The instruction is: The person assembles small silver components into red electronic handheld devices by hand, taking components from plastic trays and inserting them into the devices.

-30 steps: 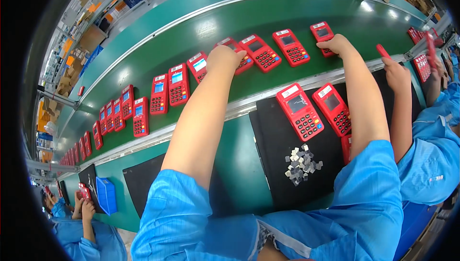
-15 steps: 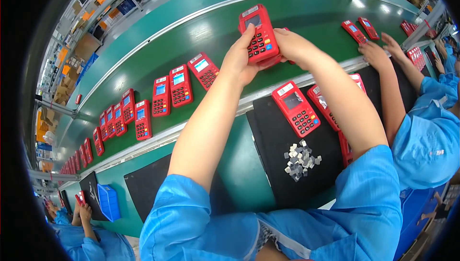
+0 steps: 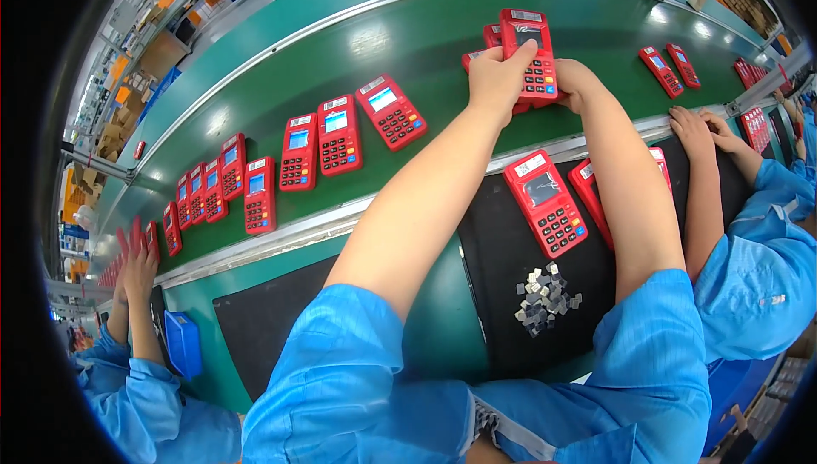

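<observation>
At the far left a co-worker's hand (image 3: pixel 136 268) in a blue sleeve is raised beside the green belt (image 3: pixel 281 64), and a blue bin (image 3: pixel 183 343) sits just below it. A row of red terminals (image 3: pixel 255 183) lies face up along the belt, keypads toward the person, running from the left edge toward the middle. Nearer the person, a black mat (image 3: pixel 502 294) covers part of the surface (image 3: pixel 434 328), with a heap of small grey pads (image 3: pixel 545 300) on it and another terminal (image 3: pixel 545 202) lying face up just beyond the heap; a second one beside it is mostly hidden behind the right forearm. Both of the person's arms reach out over the belt. The left hand (image 3: pixel 496 81) is closed on the left edge of a held terminal (image 3: pixel 529 54), fingers curled over its face, and the right hand (image 3: pixel 577 83) grips it from the right and below, so the unit is lifted clear of the belt, upright and tilted toward the camera. More red units lie just behind and under it, partly hidden. This looks like the pick-up step, a unit taken off the belt with both hands. The next move seems to call for bringing it back to the mat without knocking the units beneath. To the right, another worker's hand (image 3: pixel 694 130) rests at the belt's edge, with further terminals (image 3: pixel 668 65) beyond.
</observation>
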Motion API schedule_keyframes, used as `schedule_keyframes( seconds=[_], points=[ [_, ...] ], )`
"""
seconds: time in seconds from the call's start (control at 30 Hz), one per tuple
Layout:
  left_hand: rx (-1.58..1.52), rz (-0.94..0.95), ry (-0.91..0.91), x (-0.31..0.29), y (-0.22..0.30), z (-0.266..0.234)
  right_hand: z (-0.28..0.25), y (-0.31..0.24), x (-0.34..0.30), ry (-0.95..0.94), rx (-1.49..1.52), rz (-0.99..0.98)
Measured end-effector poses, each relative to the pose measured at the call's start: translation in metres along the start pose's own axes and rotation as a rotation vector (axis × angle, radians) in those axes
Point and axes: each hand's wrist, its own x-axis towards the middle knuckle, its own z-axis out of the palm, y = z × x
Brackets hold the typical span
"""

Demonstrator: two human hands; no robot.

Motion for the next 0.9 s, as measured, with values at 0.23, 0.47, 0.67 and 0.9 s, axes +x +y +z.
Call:
schedule_keyframes(
  seconds=[0.23, 0.47, 0.67, 0.9],
  points=[
    [-0.056, -0.043, -0.075, -0.009, 0.010, -0.020, 0.012, -0.006, -0.028, -0.075, 0.259, 0.068],
    [0.646, 0.347, -0.289, -0.106, 0.097, -0.086, 0.032, -0.013, -0.146, -0.156, 0.599, -0.034],
    [1.628, 0.514, -0.948, -0.269, 0.187, -0.170, 0.071, 0.034, -0.241, -0.559, 0.394, -0.113],
    [1.600, 0.517, -0.960, -0.348, 0.175, -0.237, 0.200, 0.061, -0.270, -0.479, 0.498, -0.169]
  ],
)
